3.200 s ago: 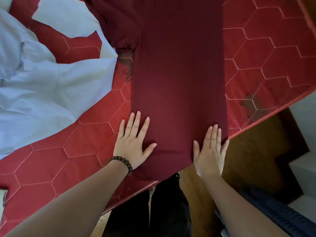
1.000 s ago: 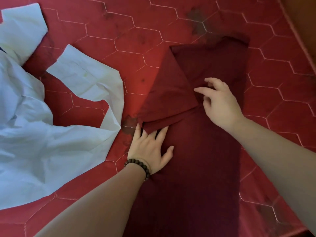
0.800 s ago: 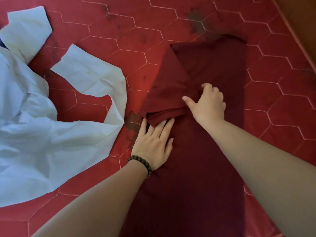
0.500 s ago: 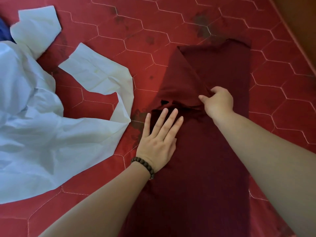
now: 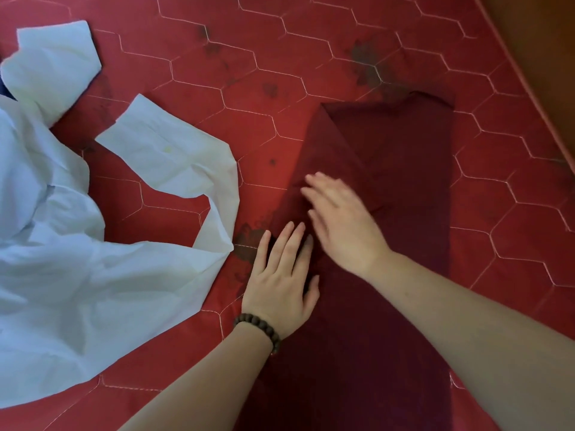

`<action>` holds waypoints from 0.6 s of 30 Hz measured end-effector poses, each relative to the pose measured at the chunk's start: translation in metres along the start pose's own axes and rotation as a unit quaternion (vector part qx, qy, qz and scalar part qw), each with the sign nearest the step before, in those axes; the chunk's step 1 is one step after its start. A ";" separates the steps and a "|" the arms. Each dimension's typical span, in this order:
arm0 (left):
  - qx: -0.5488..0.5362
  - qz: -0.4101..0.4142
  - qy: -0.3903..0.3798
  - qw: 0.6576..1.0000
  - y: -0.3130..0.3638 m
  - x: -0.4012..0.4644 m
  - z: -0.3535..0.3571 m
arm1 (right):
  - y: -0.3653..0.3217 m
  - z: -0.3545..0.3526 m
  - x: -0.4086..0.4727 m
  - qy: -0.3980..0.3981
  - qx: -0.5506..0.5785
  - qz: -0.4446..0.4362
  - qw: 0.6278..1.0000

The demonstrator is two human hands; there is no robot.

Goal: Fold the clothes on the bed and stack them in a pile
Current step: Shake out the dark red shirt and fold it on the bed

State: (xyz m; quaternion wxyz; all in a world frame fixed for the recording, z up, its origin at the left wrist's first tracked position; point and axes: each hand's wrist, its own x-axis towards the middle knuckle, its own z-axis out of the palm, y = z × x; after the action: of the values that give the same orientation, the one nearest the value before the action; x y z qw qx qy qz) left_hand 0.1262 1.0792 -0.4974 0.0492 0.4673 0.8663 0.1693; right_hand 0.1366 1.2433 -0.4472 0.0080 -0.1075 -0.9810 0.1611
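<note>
A dark red garment lies in a long folded strip on the red quilted bed, its sleeve folded in as a slanted flap at the upper left. My left hand, with a bead bracelet at the wrist, rests flat with straight fingers on the strip's left edge. Just above it, my right hand lies flat on the sleeve flap, fingers spread and slightly blurred. A crumpled white shirt is spread out on the bed to the left, its sleeves reaching towards the red garment.
The bed's right edge meets a brown wooden surface at the upper right. Dark stains mark the bed cover above the red garment and beside my left hand. Bare bed cover stretches across the top.
My right hand has let go of the pinched sleeve fabric and now lies flat on it. The sleeve flap lies flatter. My left hand stays in place on the left edge.
</note>
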 end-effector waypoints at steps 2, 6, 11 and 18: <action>0.010 -0.015 -0.033 0.999 0.001 0.002 -0.002 | -0.003 0.013 0.008 -0.100 -0.015 -0.019 0.995; 0.024 -0.033 -0.083 0.996 0.003 0.006 -0.004 | 0.017 0.020 0.029 -0.114 -0.083 -0.016 0.990; 0.023 -0.045 -0.102 0.994 0.003 0.009 -0.005 | 0.049 0.019 0.062 -0.096 -0.146 -0.024 0.984; 0.030 -0.047 -0.101 0.993 0.003 0.009 -0.003 | 0.093 0.013 0.116 -0.066 -0.132 0.041 0.988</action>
State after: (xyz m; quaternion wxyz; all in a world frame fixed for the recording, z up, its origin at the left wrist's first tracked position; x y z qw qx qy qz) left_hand 0.1226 1.0876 -0.4933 0.1297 0.4422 0.8826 0.0926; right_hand 0.0418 1.3503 -0.4913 -0.0778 -0.1371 -0.9868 0.0373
